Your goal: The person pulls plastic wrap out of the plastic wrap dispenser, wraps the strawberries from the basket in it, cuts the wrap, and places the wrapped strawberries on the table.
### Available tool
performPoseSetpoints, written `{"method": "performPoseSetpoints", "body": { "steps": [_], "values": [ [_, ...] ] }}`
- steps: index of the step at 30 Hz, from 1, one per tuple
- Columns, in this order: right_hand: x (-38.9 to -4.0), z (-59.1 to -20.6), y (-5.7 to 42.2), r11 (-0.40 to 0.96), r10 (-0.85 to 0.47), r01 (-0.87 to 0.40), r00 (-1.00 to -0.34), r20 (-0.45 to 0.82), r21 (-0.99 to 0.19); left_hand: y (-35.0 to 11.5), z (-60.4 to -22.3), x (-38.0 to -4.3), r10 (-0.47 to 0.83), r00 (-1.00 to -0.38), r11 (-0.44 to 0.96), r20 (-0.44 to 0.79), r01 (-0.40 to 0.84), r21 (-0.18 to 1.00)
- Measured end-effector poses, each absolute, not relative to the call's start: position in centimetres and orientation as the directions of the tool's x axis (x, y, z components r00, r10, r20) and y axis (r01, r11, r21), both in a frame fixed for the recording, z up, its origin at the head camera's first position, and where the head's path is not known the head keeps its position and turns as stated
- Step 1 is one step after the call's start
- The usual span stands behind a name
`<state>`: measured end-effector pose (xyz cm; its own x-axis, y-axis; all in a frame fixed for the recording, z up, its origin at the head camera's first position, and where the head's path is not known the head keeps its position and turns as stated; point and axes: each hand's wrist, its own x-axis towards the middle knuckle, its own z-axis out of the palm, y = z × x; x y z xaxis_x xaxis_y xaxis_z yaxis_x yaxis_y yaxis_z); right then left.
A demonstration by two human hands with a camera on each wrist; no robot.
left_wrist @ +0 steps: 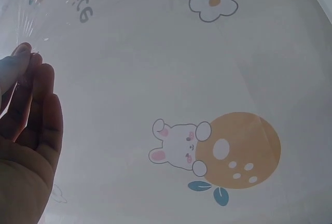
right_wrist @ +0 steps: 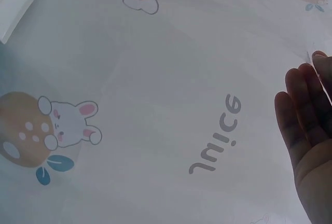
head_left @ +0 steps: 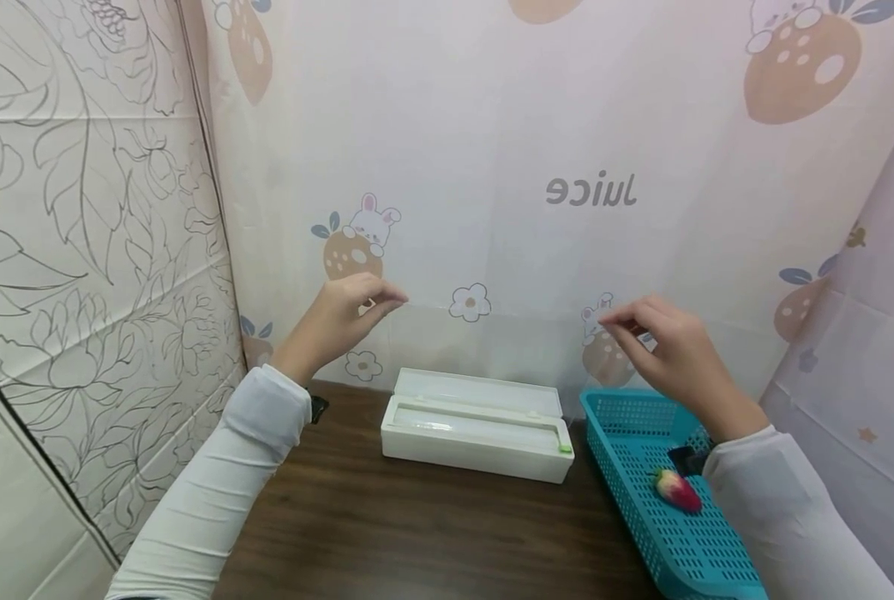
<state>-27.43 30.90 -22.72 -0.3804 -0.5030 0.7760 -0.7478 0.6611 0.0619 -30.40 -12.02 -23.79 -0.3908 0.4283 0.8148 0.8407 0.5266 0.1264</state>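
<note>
Both hands are raised above the table at about the same height. My left hand (head_left: 342,315) pinches a clear, creased piece of cling film (left_wrist: 26,24) between thumb and fingertips, its shiny folds fanning out in the left wrist view. My right hand (head_left: 675,354) pinches too, thumb against fingers; only a faint trace of film shows at its fingertips in the right wrist view. The film is nearly invisible between the hands in the head view. Below them sits a white cling film dispenser box (head_left: 476,460), its lid raised and a green slider at its right end.
On the right of the brown wooden table (head_left: 417,533) stands a teal perforated basket (head_left: 621,483). A red and pale strawberry-like fruit (head_left: 677,492) lies in it. Printed curtains (head_left: 491,125) close off the back and both sides.
</note>
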Motion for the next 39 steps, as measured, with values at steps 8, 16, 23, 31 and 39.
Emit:
{"method": "performPoseSetpoints", "body": {
  "steps": [8, 16, 23, 31, 39],
  "values": [
    [-26.2, -23.2, 30.6, 0.680, -0.494, -0.731, -0.399, 0.773, 0.058, -12.2, -24.2, -29.3, 0.438, -0.373, 0.521, 0.818, 0.847, 0.107],
    [-25.5, -23.8, 30.7, 0.638, -0.488, -0.770, -0.392, 0.780, 0.012, -12.7, -24.7, -28.7, 0.457, -0.355, 0.483, 0.816, 0.869, 0.108],
    [-23.8, -25.0, 30.9, 0.590, -0.468, -0.804, -0.415, 0.780, -0.074, -13.1, -25.1, -27.7, 0.510, -0.317, 0.404, 0.799, 0.909, 0.102],
    [-22.4, -26.3, 31.3, 0.573, -0.436, -0.795, -0.501, 0.748, -0.198, -13.2, -25.9, -26.2, 0.543, -0.304, 0.356, 0.783, 0.927, 0.113],
    [-21.2, -27.3, 31.5, 0.520, -0.454, -0.822, -0.498, 0.738, -0.235, -13.5, -27.0, -24.5, 0.546, -0.314, 0.326, 0.777, 0.934, 0.149]
  ]
}}
